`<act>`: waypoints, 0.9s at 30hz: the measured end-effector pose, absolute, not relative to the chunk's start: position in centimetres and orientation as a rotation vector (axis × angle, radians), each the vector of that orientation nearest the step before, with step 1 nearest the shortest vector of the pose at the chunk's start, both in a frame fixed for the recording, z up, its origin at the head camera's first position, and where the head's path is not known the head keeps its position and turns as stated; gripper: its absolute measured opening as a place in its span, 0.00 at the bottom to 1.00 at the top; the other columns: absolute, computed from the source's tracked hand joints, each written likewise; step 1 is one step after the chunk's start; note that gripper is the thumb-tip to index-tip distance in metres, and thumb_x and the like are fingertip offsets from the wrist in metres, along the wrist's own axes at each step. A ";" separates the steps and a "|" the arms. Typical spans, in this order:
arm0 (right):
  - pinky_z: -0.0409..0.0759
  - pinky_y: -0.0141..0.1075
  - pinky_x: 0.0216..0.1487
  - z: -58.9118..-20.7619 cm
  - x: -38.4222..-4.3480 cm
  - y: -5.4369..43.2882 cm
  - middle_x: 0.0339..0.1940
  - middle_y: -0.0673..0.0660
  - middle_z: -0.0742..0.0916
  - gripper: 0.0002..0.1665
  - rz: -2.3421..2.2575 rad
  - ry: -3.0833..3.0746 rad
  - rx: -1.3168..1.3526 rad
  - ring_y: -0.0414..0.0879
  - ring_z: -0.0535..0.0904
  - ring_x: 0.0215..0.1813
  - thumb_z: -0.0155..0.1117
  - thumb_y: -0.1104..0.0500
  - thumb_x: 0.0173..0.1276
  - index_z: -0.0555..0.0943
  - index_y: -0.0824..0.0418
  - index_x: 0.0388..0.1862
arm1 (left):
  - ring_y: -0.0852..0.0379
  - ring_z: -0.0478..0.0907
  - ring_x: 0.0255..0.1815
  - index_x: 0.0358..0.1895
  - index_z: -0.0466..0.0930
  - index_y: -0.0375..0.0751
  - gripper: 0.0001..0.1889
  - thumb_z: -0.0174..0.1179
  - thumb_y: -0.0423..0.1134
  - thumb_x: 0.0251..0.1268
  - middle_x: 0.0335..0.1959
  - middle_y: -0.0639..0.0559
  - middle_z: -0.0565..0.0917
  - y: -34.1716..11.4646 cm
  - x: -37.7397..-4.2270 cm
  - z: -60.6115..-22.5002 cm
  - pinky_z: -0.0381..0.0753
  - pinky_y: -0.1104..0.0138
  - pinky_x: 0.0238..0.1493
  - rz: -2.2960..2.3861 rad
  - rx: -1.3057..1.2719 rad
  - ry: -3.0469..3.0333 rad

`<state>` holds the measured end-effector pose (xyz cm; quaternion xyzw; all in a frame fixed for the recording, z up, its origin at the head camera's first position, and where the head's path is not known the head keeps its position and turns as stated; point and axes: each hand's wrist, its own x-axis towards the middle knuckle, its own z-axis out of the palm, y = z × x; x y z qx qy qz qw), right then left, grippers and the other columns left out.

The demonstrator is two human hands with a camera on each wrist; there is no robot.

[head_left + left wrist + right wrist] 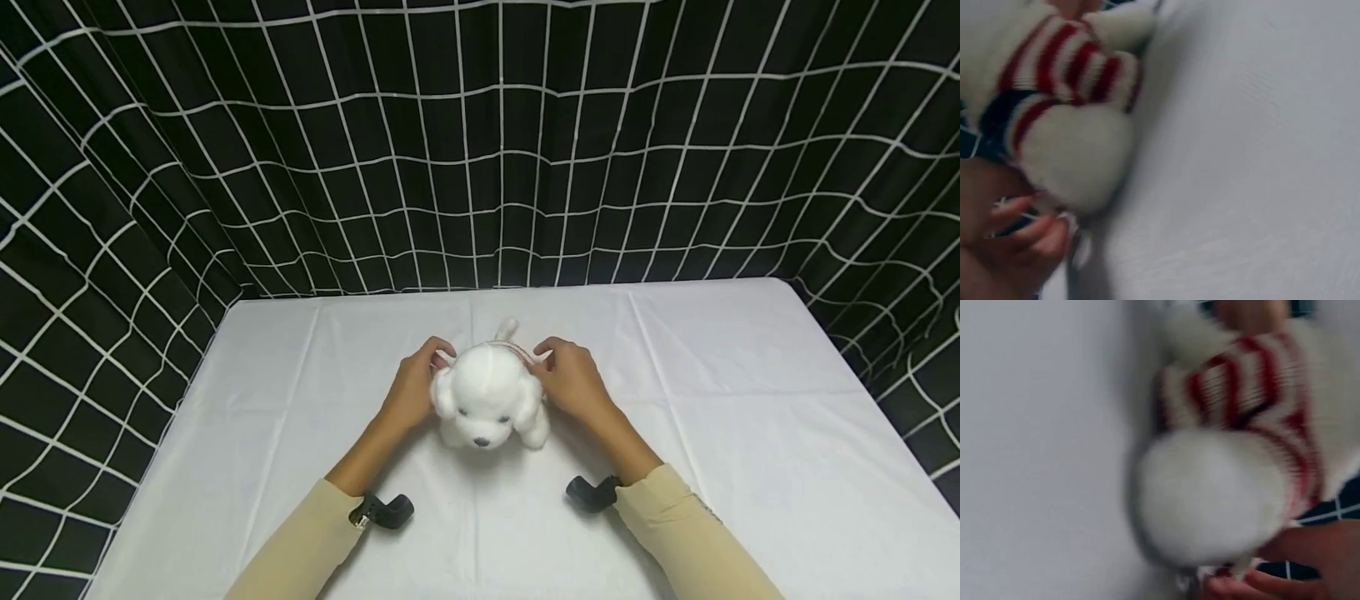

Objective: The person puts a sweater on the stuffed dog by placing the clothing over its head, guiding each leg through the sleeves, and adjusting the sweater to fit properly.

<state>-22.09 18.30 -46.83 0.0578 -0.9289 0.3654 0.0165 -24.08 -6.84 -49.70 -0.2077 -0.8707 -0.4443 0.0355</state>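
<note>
A white plush dog (487, 392) stands on the cloth-covered table, its head towards me. It wears a red-and-white striped knit sweater (1072, 59), also visible in the right wrist view on the dog's body (1235, 381). My left hand (412, 383) is at the dog's side on the left, thumb and fingers curled in at the sweater's edge, where a reddish bit shows. On the other side my right hand (573, 379) pinches at the sweater behind the dog's ear. Fingertips are partly hidden by the dog's legs, and both wrist views are blurred.
A white cloth (750, 417) with fold creases covers the table (247, 350). Black curtains (480, 150) with a white grid hang behind and along both sides. Black camera mounts stick out from the left cuff (386, 510) and the right cuff (592, 493).
</note>
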 end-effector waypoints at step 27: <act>0.83 0.46 0.43 -45.8 -17.9 19.3 0.40 0.61 0.88 0.20 1.239 -2.839 0.491 0.53 0.84 0.40 0.57 0.74 0.58 0.83 0.72 0.50 | 0.51 0.82 0.55 0.63 0.69 0.48 0.31 0.68 0.31 0.54 0.55 0.48 0.85 -8.4 -19.2 -49.1 0.79 0.50 0.56 -1.517 -0.724 -2.790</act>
